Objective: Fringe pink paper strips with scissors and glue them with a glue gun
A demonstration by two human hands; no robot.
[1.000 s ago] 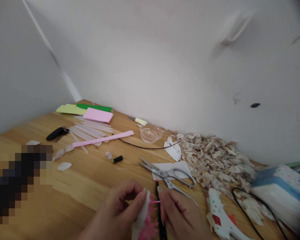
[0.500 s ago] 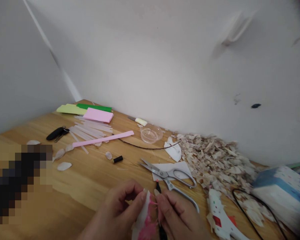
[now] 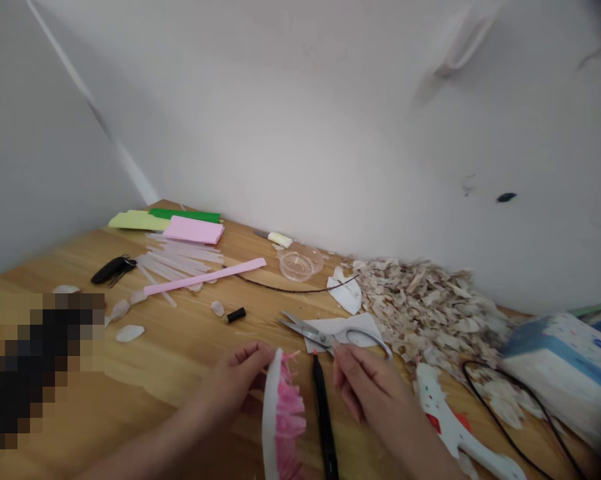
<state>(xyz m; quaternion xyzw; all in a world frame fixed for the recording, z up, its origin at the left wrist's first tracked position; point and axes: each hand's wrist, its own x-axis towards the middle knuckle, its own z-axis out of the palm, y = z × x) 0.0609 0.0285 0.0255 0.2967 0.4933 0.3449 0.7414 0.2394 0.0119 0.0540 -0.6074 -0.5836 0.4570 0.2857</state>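
Note:
My left hand (image 3: 233, 380) is closed in a pinch on the upper end of a white paper strip with pink fringe (image 3: 283, 417), which it holds up on edge above the wooden table (image 3: 180, 353). My right hand (image 3: 373, 393) hovers to the right of the strip, apart from it, with its fingers loosely stretched and nothing in them. A black pen with a red tip (image 3: 323, 420) lies between the two hands. Silver scissors (image 3: 325, 337) rest on a white paper sheet (image 3: 357, 325) just beyond my right hand.
A pile of pale shavings (image 3: 430, 310) lies against the wall at the right. Near it are a white glue gun (image 3: 455, 430), its black cord (image 3: 510, 413) and a tissue box (image 3: 565, 373). Further left are a clear dish (image 3: 300, 262), a pink strip (image 3: 205, 277), glue sticks (image 3: 180, 257), coloured paper (image 3: 194, 230) and keys (image 3: 113, 269).
My right hand has let go of the pink fringe and pen and drawn away to the right. The left hand has turned the fringed strip on edge. The view has tipped slightly down.

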